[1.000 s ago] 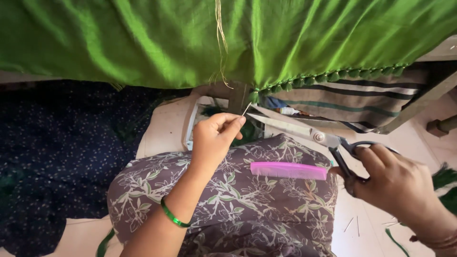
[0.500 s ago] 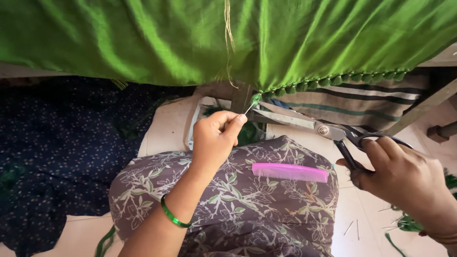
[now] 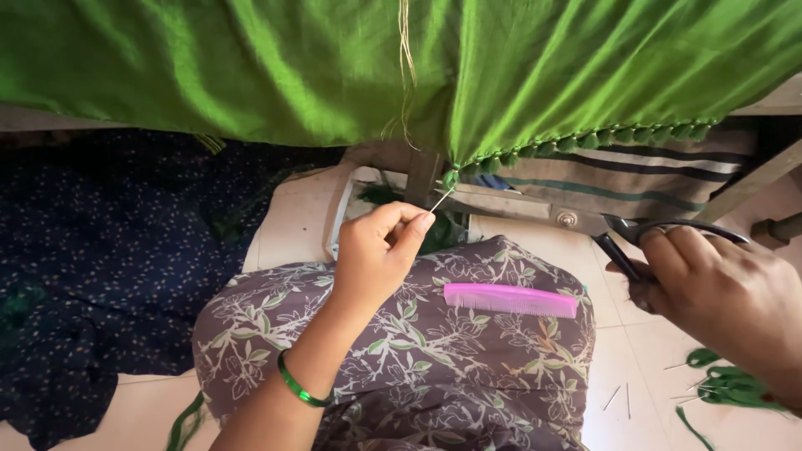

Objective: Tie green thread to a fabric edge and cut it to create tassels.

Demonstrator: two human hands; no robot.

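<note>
Thread pinched at the fringe, scissors waiting off to the right.

Your left hand (image 3: 376, 259) has thumb and forefinger closed on a thin pale thread (image 3: 441, 199) running up to the end tassel (image 3: 451, 177) on the green cloth's (image 3: 251, 67) hem. Your right hand (image 3: 718, 296) is clamped through the handles of the black scissors (image 3: 622, 242), blades toward the tassel (just apart from it). Pull too hard and the thread could snap; a stray snip could nick the hem. 1 pink comb (image 3: 510, 299) rests on your lap.
</note>
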